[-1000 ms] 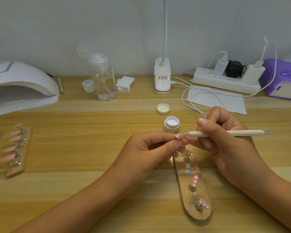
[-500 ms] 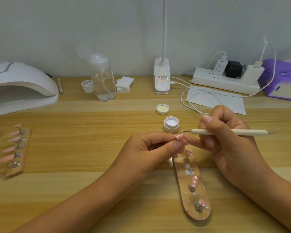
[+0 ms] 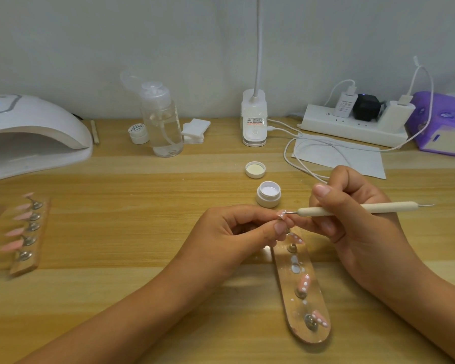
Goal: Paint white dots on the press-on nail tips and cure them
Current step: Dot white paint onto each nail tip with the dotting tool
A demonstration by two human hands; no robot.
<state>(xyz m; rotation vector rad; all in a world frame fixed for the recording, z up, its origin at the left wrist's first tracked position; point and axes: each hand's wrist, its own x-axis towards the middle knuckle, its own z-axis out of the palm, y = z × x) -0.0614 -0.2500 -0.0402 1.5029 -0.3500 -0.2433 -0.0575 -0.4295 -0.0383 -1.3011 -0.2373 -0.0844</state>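
The left hand's (image 3: pixel 237 232) grip pinched a pink nail tip (image 3: pixel 282 214) above the clear holder strip (image 3: pixel 300 292) on the desk (image 3: pixel 142 206), its fingers hiding most of it. The right hand's (image 3: pixel 352 224) grip clasped the dotting tool (image 3: pixel 352 208), whose metal point seemingly touched the tip. The open paint pot (image 3: pixel 268 193) stood just behind, and the curing lamp (image 3: pixel 32 132) sat far left.

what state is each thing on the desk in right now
gel pot: open, lid off
lid: lying inside up, apart from the pot
pump bottle: cap flipped open, partly filled
small jar: closed
curing lamp: display lit
dotting tool: gripped by right hand, tip at nail tip
nail tip: pinched by left hand
clear holder: tips dotted
power strip: three plugs in
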